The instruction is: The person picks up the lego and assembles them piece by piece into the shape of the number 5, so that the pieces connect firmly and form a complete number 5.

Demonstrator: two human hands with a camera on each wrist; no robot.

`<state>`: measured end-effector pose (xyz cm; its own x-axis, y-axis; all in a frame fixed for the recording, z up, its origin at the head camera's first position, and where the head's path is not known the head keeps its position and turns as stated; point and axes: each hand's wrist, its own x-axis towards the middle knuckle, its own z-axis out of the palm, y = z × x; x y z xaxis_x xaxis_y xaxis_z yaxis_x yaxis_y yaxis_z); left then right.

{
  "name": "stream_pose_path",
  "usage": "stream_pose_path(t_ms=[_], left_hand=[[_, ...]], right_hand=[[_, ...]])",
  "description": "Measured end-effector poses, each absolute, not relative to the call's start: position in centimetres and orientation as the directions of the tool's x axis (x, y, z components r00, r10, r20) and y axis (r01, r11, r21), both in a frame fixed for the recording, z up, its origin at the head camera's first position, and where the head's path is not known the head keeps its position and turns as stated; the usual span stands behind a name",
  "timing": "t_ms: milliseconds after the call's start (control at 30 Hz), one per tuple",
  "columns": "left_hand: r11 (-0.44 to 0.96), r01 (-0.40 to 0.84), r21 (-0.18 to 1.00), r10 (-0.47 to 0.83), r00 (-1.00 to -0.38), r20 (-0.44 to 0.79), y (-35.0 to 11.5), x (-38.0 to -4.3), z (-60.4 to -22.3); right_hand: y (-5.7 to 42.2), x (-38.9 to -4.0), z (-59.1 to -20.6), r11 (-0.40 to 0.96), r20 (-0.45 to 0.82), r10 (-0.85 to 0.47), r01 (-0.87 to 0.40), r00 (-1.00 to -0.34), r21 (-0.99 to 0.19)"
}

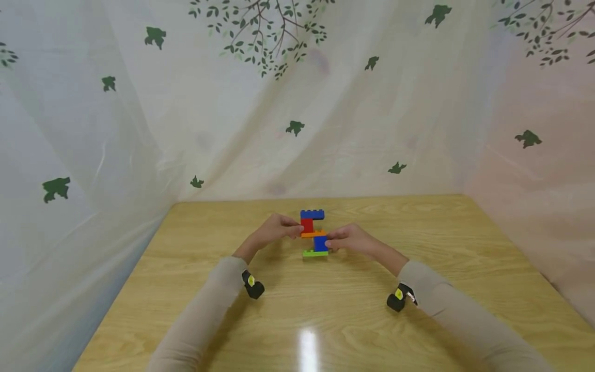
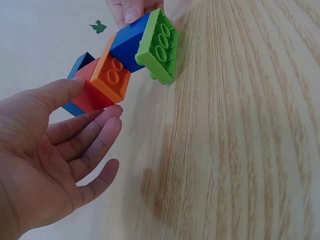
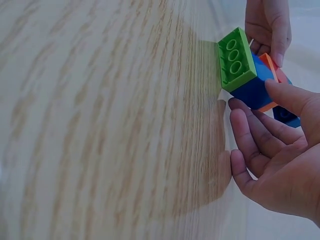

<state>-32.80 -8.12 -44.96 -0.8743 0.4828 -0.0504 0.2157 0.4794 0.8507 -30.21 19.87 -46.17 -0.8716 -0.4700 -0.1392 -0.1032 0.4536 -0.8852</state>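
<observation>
A zigzag stack of toy building blocks is held between both hands over the table. From the bottom it runs: a light green block [image 1: 315, 253], a blue block [image 1: 321, 243], an orange block [image 1: 308, 235], a red block [image 1: 307, 225] and a long blue block [image 1: 312, 214] on top. My left hand [image 1: 281, 227] pinches the red block between thumb and fingers. From the other side, my right hand [image 1: 350, 239] pinches the lower blue block. Both wrist views show the hollow underside of the green block [image 2: 161, 47], tilted close over the wood.
The wooden table [image 1: 353, 320] reaches back to a pale curtain [image 1: 334, 155] printed with leaves and birds, which also hangs on both sides. A dark wrist camera [image 1: 253, 285] is strapped to the left sleeve, another camera [image 1: 396, 299] to the right.
</observation>
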Motion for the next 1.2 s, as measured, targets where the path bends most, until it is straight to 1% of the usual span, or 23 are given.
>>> stream_pose_path(t_ms=[133,300,533,900,1200], left_hand=[[0.484,0.218,0.847,0.482,-0.875,-0.050,-8.11,-32.75,-44.95],[0.474,0.206,0.856,0.485,-0.873,-0.059,-8.14,-32.79,-45.13],[0.510,0.183,0.841,0.462,-0.882,-0.089,-8.33,-32.90,-45.26],[0.498,0.147,0.855,0.471,-0.873,-0.124,-8.27,-32.84,-45.85],[0.562,0.127,0.817,0.461,-0.868,-0.183,-8.45,-32.93,-44.99]], right_hand=[[19.76,-30.26,-46.39,0.461,-0.134,-0.479,-0.119,-0.867,-0.879],[19.51,-30.24,-46.40,0.477,-0.171,-0.449,-0.073,-0.877,-0.876],[19.07,-30.44,-46.29,0.483,-0.164,-0.451,-0.086,-0.877,-0.871],[19.12,-30.13,-46.35,0.518,-0.198,-0.437,-0.066,-0.877,-0.853],[18.98,-30.39,-46.22,0.531,-0.201,-0.428,-0.065,-0.881,-0.845]])
